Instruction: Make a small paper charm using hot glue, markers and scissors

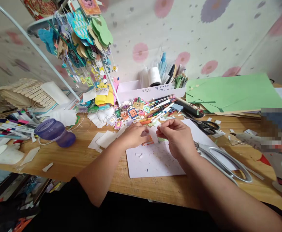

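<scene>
My left hand hovers over a white sheet of paper, its fingers bent and a gap showing between thumb and fingertips. Close under that thumb lies a small orange paper piece with a drawn border. Facing it, my right hand pinches a tiny white scrap between thumb and forefinger. A light green paper piece shows beside the right fingers. Dark crumbs and a curled white shaving dot the sheet. Large silver-handled scissors lie by my right wrist, partly covered by it.
Black-handled scissors lie farther back. Behind my hands are decorated paper cutouts and pencils. A purple jar and white cup stand left. Green paper sheets are stacked at the back right; a metal stand holds hanging ornaments.
</scene>
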